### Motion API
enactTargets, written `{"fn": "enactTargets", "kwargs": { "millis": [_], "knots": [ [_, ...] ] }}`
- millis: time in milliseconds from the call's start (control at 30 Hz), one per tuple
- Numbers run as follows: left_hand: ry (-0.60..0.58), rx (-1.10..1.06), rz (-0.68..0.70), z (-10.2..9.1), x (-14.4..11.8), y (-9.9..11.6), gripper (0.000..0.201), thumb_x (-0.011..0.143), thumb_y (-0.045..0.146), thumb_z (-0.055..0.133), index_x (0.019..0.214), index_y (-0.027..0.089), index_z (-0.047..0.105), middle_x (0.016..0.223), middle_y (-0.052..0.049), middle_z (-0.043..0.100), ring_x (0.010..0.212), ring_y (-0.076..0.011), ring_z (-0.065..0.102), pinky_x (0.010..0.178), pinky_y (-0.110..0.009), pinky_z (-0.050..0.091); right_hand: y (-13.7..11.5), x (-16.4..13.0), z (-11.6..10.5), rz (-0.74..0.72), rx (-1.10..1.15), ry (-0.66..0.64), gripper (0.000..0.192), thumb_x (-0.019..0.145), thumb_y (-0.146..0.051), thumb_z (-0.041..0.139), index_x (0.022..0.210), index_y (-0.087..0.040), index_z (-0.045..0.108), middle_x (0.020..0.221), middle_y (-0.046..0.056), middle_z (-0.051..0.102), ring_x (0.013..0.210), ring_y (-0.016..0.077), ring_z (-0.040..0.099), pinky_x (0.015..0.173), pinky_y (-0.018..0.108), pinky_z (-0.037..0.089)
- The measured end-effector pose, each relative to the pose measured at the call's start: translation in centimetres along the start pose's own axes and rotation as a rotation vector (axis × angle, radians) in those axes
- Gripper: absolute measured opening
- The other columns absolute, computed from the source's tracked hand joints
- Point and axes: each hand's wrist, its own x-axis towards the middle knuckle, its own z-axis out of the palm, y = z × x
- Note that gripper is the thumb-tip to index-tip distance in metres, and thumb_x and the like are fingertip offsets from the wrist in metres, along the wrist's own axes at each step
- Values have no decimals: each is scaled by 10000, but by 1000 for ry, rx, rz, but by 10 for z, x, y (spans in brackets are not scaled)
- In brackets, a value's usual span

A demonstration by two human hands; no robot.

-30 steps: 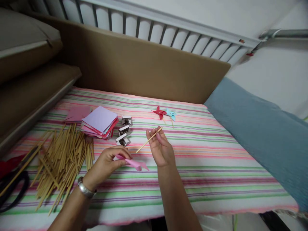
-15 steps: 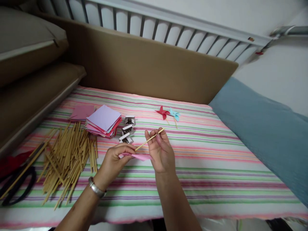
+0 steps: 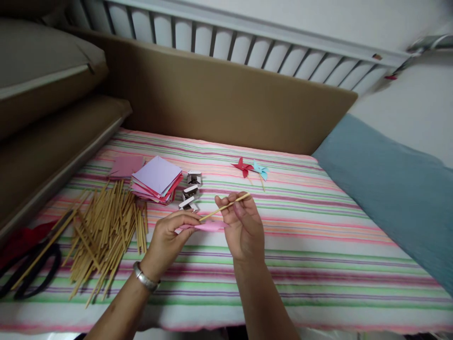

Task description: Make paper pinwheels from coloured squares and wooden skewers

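Over the striped cloth [image 3: 318,243], brown board [image 3: 219,99] behind it, my left hand [image 3: 170,238] pinches pink paper [image 3: 211,226], my right hand [image 3: 247,229] a stick [image 3: 223,208].

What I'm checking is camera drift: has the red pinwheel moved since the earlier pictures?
No; against the striped cloth, the red pinwheel keeps its place; only the view shifted.

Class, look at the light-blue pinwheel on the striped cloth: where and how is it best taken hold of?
Probably pinch the light-blue pinwheel by its stick, coming from the near side: the stick juts that way, free of the folded blades, which look easily crushed, and the red pinwheel lies close on the left.
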Motion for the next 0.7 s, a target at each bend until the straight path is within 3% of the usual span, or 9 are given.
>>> {"fn": "enactTargets", "kwargs": {
  "millis": [100,167,267,333,400,467,533,600,700],
  "knots": [
    [-45,102,24,-2,1,-6,77,783,149,603,783,191,669,863,-56,709,855,-171,641,805,-299,487,-4,5,-10,-81,-331,70,267,708,-192,661,957,-242,579,822,-1,612,848,172,590,954,493,396],
    [-91,178,40,-2,1,-12,100,779,124,593,785,193,665,849,-53,704,818,-166,641,762,-288,491,-8,7,-15,-234,-668,77,434,690,-174,678,1095,-275,558,1010,36,630,1057,215,531,1033,500,291],
    [-161,269,66,-1,1,-19,141,766,71,573,781,184,657,809,-53,697,762,-163,636,703,-275,491,-12,5,-18,-380,-1099,-166,388,718,-142,649,1063,-317,620,1221,15,566,1264,222,366,1114,477,61],
    [-192,307,85,0,1,-21,163,757,43,561,782,178,650,786,-52,690,752,-164,629,703,-281,489,-9,2,-20,-340,-1237,-378,265,747,-122,615,916,-315,682,1081,3,645,1176,225,466,1107,493,13],
    [-208,329,111,0,0,-23,181,757,31,547,792,178,646,779,-53,683,757,-167,622,711,-293,488,-2,0,-24,-258,-1266,-496,228,751,-105,607,804,-305,704,865,-5,689,951,203,582,1089,496,92],
    [-222,338,136,0,0,-23,190,764,31,535,807,180,645,778,-55,680,758,-168,617,717,-303,487,4,0,-29,-176,-1261,-543,215,748,-107,613,769,-297,711,734,-7,681,757,168,590,1020,443,260],
    [-231,334,157,-2,0,-23,193,772,38,531,817,184,648,804,-61,684,778,-170,617,741,-320,485,8,0,-32,-102,-1258,-569,206,760,-122,600,791,-290,715,713,0,671,684,149,568,866,348,391],
    [-211,315,169,-5,1,-24,190,778,56,536,830,193,657,903,-76,683,856,-181,613,794,-349,472,8,1,-34,-36,-1255,-565,202,776,-131,571,793,-274,712,727,3,658,677,141,560,719,279,419],
    [-130,246,140,-11,3,-22,162,780,102,564,825,208,677,1025,-89,653,957,-200,588,828,-365,453,6,4,-34,44,-1196,-470,191,775,-129,541,759,-239,696,737,-5,639,676,128,556,639,246,411]
  ]
}}
